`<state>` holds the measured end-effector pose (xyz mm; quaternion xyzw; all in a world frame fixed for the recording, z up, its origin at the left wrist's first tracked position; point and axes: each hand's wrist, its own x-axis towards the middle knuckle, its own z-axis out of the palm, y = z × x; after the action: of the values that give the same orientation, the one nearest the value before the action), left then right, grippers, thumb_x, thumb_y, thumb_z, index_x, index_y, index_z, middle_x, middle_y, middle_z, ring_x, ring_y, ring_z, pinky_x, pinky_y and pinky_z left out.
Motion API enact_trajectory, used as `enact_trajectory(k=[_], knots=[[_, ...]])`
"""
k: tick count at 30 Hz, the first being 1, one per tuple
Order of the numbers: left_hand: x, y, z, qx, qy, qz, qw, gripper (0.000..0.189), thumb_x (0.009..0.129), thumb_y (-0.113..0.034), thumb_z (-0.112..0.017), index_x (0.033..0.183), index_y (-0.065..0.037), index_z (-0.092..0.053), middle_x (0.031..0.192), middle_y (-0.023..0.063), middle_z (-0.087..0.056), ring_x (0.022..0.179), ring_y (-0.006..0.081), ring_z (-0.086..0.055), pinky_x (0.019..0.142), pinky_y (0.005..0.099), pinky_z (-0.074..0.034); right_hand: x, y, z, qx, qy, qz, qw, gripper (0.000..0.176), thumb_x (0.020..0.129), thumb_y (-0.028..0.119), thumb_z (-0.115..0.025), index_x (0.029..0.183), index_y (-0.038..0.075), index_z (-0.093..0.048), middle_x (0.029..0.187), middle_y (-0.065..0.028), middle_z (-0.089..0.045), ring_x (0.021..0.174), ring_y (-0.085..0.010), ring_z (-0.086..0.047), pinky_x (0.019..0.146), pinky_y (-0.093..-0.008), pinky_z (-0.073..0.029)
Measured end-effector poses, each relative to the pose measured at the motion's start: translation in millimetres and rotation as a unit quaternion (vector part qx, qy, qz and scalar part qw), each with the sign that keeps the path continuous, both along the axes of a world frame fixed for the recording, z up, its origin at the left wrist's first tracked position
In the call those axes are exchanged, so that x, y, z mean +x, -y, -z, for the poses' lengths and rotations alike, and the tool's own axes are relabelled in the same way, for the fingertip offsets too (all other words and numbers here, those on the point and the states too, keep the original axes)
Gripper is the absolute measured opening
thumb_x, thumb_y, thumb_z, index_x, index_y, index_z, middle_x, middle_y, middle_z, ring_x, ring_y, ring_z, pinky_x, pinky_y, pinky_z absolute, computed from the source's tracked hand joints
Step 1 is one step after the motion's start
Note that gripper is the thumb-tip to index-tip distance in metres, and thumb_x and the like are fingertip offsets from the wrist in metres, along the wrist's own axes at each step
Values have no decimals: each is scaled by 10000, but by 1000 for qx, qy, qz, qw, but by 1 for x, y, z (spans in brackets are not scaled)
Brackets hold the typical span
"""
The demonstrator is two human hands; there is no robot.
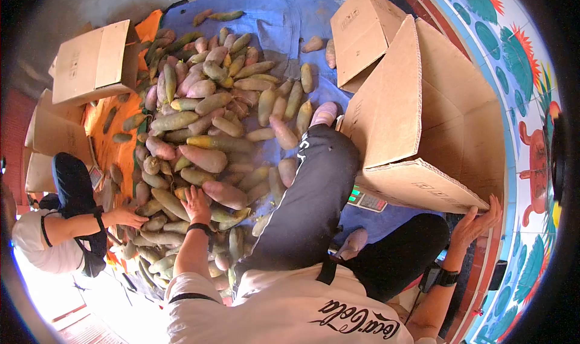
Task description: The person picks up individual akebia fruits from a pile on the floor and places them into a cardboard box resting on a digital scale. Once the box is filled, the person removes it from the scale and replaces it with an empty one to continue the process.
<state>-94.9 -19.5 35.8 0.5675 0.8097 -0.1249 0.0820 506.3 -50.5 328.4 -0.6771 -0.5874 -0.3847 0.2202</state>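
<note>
One scale [371, 202] is partly hidden by the open carton [389, 111].

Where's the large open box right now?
The large open box sits at right in the head view, beside the painted tiles, the right hand at its near corner.

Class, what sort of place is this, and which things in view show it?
Probably a produce sorting or packing spot: radish-like vegetables heaped on a blue sheet, cardboard boxes beside them, and what looks like a digital scale.
</note>
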Motion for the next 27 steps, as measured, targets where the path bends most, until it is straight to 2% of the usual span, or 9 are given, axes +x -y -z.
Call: enact_trajectory(k=[2, 5, 6, 7, 10, 13, 19, 22, 27], knots=[[-1, -11, -6, -79, -25, 34, 996, 455, 793, -82, -511, 1244, -110, -450, 1384, 70, -312, 1333, 283, -178, 1046, 521, -191, 0, 0, 1, 3, -12, 1, 1000, 509, 911, 430, -381, 1177, 0, -434, 1180, -187, -457, 1142, -342, -392, 1014, -480, -231], [-10, -14, 9, -125, -73, 90, 985, 476, 788, -100, -529, 1255, -129, -442, 1366, 66, -332, 1332, 282, -182, 1050, 516, -185, 1, 2, 1, 2, -22, 4, 1000, 513, 909, 432, -387, 1178, -2, -434, 1179, -191, -457, 1140, -346, -390, 1008, -478, -237], [-9, -15, 13, -129, -108, 104, 980, 427, 783, -134, -557, 1205, -148, -496, 1298, 66, -387, 1287, 278, -259, 1033, 499, -218, 2, 3, 1, -2, -19, 4, 1000, 513, 908, 432, -390, 1178, -2, -434, 1179, -192, -457, 1139, -347, -388, 1004, -477, -241], [-9, -15, 15, -126, -107, 107, 980, 427, 783, -134, -557, 1205, -148, -496, 1298, 66, -387, 1287, 278, -259, 1033, 499, -218, 1, 3, 0, 0, -18, 8, 1000, 513, 908, 432, -390, 1178, -2, -434, 1179, -192, -457, 1139, -347, -388, 1004, -477, -241], [-7, -16, 7, -115, -146, 146, 972, 211, 778, -190, -575, 978, -167, -635, 1101, 60, -470, 1108, 259, -399, 954, 464, -299, -1, 3, -1, -3, -19, 8, 1000, 513, 909, 429, -390, 1182, -3, -429, 1178, -192, -457, 1141, -344, -384, 1003, -477, -241], [-5, -17, -4, -121, -116, 134, 977, 207, 781, -191, -566, 977, -180, -633, 1076, 48, -471, 1069, 256, -413, 916, 455, -321, -4, 1, -2, -2, -16, 0, 1000, 514, 908, 426, -392, 1187, -5, -422, 1181, -191, -453, 1147, -342, -377, 1003, -478, -241], [13, -5, -15, -83, -114, 150, 979, 398, 698, -227, -656, 1080, -189, -549, 1053, 66, -483, 1037, 260, -439, 852, 428, -373, -10, 2, -5, -9, -12, 3, 1000, 490, 909, 403, -391, 1185, -1, -413, 1185, -173, -450, 1154, -343, -371, 1018, -487, -220], [21, -7, -20, 0, 9, 84, 996, 540, 636, -270, -720, 1122, -170, -506, 1057, 105, -490, 1016, 290, -460, 840, 391, -412, -13, 1, -7, -9, -16, 2, 1000, 466, 907, 379, -392, 1182, 4, -411, 1179, -165, -454, 1162, -332, -369, 1034, -495, -195], [31, -37, -22, 142, 148, 15, 979, 583, 597, -248, -756, 1098, -78, -512, 1025, 145, -494, 976, 350, -465, 855, 419, -408, -16, 0, -8, -2, -18, -9, 1000, 440, 894, 353, -409, 1167, 8, -408, 1176, -157, -445, 1160, -316, -377, 1041, -512, -177]])
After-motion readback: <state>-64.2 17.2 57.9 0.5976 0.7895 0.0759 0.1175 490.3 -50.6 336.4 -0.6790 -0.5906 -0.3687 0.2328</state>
